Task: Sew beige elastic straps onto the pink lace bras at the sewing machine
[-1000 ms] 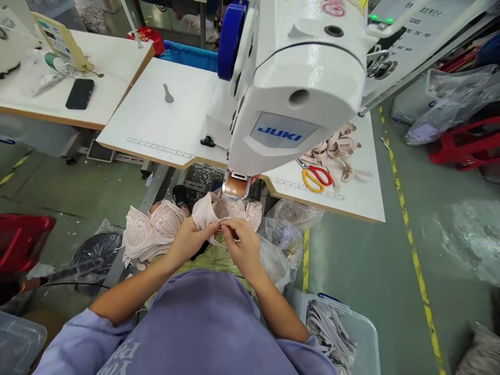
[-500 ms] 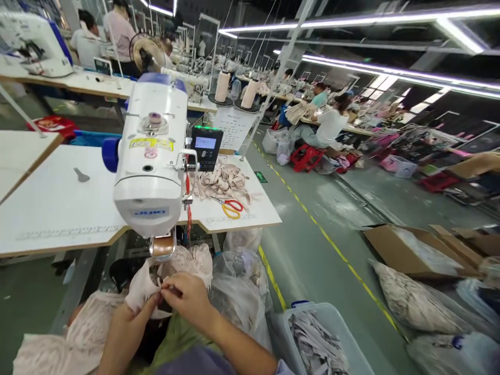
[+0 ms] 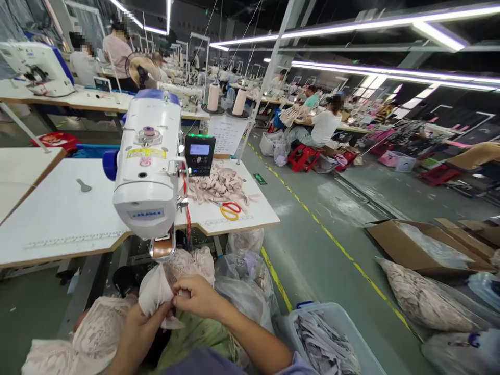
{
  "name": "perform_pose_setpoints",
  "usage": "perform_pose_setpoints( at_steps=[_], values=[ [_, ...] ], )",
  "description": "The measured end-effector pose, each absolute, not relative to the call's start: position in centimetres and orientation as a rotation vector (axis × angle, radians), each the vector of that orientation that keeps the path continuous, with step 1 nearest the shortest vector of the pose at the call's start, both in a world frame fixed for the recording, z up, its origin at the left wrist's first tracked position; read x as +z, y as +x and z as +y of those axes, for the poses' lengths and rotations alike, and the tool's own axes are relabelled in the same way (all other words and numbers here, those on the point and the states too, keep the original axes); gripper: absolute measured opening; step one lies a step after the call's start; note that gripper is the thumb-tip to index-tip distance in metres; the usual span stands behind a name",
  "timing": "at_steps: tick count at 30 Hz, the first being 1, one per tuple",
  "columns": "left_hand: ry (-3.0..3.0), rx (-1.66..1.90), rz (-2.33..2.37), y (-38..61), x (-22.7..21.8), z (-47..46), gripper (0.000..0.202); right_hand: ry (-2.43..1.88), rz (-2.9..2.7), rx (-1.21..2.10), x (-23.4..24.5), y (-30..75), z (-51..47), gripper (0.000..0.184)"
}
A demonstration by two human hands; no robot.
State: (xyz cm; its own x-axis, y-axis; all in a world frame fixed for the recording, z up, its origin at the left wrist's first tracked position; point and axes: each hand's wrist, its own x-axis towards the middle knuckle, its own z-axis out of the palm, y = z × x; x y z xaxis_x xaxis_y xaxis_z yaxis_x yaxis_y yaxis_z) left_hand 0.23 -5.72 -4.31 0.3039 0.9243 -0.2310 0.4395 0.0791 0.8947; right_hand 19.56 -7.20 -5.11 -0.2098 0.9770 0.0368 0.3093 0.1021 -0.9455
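Note:
A pale pink bra (image 3: 154, 287) is in both of my hands, just below the arm of a white sewing machine (image 3: 146, 166). My left hand (image 3: 136, 330) is closed around the lower side of its smooth cup, thumb on top. From the right, my right hand (image 3: 198, 297) pinches the cup's edge between thumb and fingers; what lies under the fingertips is hidden. Behind the held cup, more pale fabric with lace (image 3: 195, 263) hangs near the machine. To the lower left, lace bra cups (image 3: 96, 330) lie beside my left forearm.
On the white table (image 3: 58, 208) are scissors (image 3: 230, 209), a heap of pale straps (image 3: 219, 182) and a small grey metal piece (image 3: 83, 186). A control panel (image 3: 199, 155) stands beside the machine. At lower right is a plastic bin (image 3: 361, 333) of grey strips. Co-workers sit farther back.
The bra cup has turned, so its smooth outer face shows where an opening showed before. Both hands have shifted slightly to the right and down in view. The camera view has tilted a little.

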Motion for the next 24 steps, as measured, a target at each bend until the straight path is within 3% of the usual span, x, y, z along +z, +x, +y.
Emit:
perform_pose_setpoints(
  at_steps=[5, 9, 14, 24],
  values=[
    [1.478, 0.573, 1.199, 1.0, -2.5, -5.9, 0.036, -1.417, -1.557, 1.141, -4.7, 19.4, -8.7, 0.008],
    [1.429, 0.68, 1.244, 0.8, -2.4, -6.1, 0.034, -1.425, -1.525, 1.122, -4.4, 19.4, -8.5, 0.011],
    [1.458, 0.574, 1.211, -0.7, -2.3, -5.4, 0.033, -1.368, -1.366, 1.4, -4.3, 20.3, -8.5, 0.019],
    [1.515, 0.422, 1.146, -1.1, -1.6, -4.6, 0.032, -1.497, -1.693, 1.261, -2.2, 21.1, -8.6, 0.011]
  ],
)
